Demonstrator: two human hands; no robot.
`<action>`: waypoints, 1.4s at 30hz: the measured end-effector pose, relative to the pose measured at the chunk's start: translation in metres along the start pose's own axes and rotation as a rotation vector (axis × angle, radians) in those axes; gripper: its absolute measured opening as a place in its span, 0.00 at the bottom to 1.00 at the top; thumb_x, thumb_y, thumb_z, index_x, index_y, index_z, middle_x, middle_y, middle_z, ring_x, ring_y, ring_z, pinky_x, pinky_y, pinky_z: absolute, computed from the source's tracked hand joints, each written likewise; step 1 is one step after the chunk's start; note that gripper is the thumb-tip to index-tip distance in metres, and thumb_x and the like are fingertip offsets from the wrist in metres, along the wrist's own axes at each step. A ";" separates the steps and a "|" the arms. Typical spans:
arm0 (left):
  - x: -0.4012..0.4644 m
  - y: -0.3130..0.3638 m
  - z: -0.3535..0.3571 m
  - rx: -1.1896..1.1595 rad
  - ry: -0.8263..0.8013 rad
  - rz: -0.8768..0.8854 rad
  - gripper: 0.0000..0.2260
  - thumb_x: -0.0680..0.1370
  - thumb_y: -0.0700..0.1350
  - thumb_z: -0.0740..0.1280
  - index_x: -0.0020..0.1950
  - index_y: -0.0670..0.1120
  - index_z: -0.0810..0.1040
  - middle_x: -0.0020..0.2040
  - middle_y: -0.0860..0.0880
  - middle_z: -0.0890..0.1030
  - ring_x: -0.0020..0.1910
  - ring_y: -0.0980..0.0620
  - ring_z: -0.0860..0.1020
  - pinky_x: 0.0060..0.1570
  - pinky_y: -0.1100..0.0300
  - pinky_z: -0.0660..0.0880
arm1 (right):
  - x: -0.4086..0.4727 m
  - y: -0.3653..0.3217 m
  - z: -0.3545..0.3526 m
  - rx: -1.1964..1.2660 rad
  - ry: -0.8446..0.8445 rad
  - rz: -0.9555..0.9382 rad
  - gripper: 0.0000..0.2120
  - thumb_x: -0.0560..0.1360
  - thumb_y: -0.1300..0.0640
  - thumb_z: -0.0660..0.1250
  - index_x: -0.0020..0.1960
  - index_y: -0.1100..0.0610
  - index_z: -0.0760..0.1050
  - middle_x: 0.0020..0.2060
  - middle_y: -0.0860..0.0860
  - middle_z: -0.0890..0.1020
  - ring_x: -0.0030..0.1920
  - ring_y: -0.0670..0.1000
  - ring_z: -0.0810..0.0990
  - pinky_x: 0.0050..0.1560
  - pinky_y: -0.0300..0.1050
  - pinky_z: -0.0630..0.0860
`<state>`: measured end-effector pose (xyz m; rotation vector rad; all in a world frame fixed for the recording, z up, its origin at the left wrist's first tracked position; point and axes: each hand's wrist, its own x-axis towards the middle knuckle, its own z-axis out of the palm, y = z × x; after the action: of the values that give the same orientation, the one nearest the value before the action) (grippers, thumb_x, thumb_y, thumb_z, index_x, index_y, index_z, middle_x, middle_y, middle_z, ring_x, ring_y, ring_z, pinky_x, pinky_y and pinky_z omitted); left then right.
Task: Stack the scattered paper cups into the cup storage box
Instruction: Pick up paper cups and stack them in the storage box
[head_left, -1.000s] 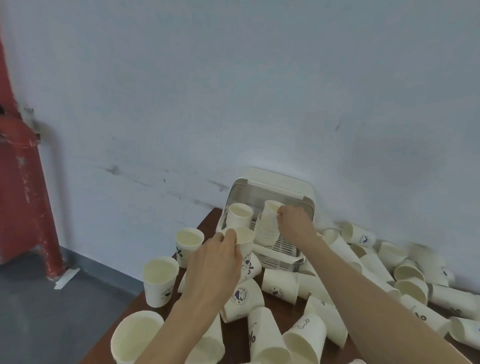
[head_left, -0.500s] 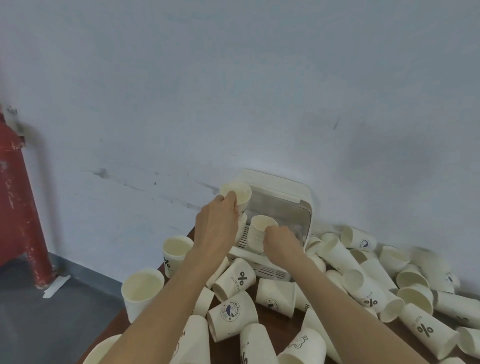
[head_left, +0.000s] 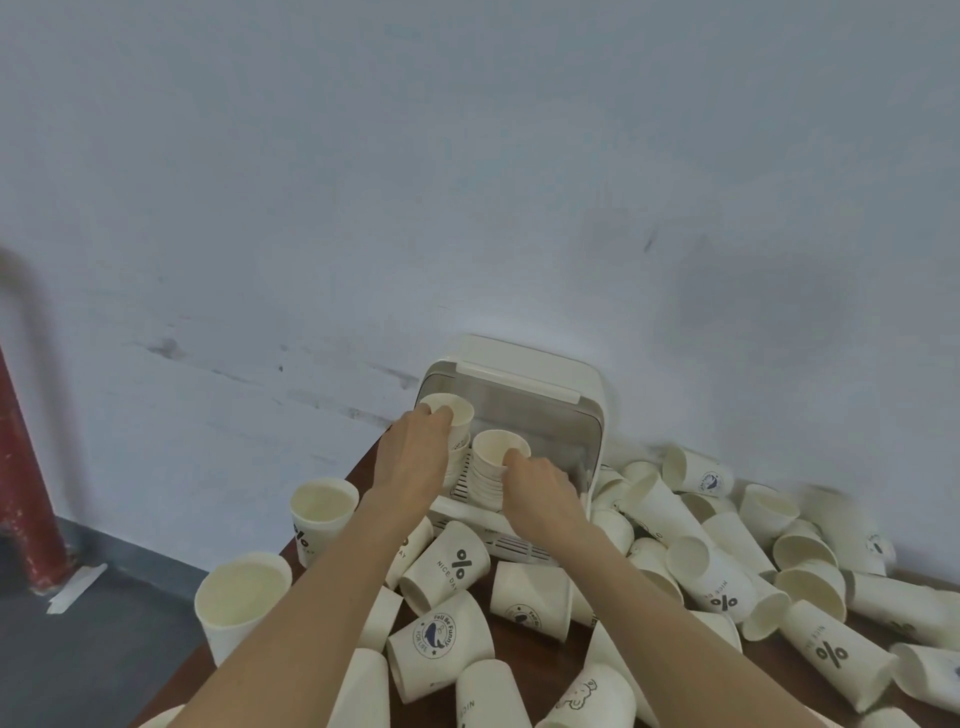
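The cream cup storage box (head_left: 530, 379) stands open against the wall at the table's far edge. Inside it are two stacks of white paper cups. My left hand (head_left: 413, 452) grips a cup (head_left: 454, 410) by its rim, sitting on top of the left stack. My right hand (head_left: 540, 491) holds the right stack (head_left: 493, 457) at its top cup, a finger hooked over the rim. Several loose paper cups (head_left: 447, 566) lie scattered on the brown table in front of and to the right of the box.
Two upright cups (head_left: 322, 512) stand near the table's left edge (head_left: 291, 566), a larger one (head_left: 241, 603) closer to me. A heap of fallen cups (head_left: 727, 566) fills the right side along the wall. A red post (head_left: 21, 493) stands on the grey floor at left.
My left hand carried a cup from the table up to the box and lowered it onto the left stack. My right hand stayed on the right stack.
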<state>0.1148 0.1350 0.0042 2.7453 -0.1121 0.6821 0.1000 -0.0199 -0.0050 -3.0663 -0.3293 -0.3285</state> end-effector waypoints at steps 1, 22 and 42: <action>0.001 0.000 0.001 0.014 -0.019 -0.005 0.10 0.80 0.37 0.57 0.58 0.43 0.74 0.52 0.44 0.76 0.47 0.44 0.75 0.39 0.57 0.66 | -0.001 0.000 0.000 0.008 0.001 0.003 0.06 0.76 0.65 0.55 0.52 0.60 0.67 0.47 0.60 0.79 0.46 0.60 0.76 0.36 0.49 0.64; -0.093 0.056 -0.044 -0.143 0.015 -0.004 0.17 0.82 0.45 0.54 0.71 0.53 0.67 0.51 0.50 0.74 0.47 0.50 0.75 0.37 0.59 0.65 | -0.096 0.012 -0.050 0.270 0.111 0.109 0.15 0.76 0.63 0.55 0.61 0.57 0.70 0.52 0.53 0.78 0.52 0.55 0.74 0.46 0.48 0.72; -0.208 0.110 -0.070 -0.336 -0.113 0.075 0.16 0.82 0.50 0.56 0.69 0.57 0.70 0.51 0.54 0.74 0.50 0.52 0.76 0.45 0.57 0.73 | -0.237 0.037 -0.070 0.405 0.121 0.212 0.20 0.78 0.57 0.57 0.70 0.52 0.64 0.56 0.50 0.75 0.57 0.51 0.74 0.56 0.47 0.72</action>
<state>-0.1165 0.0527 -0.0041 2.4631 -0.3253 0.4763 -0.1326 -0.1089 0.0122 -2.6390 -0.0534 -0.3808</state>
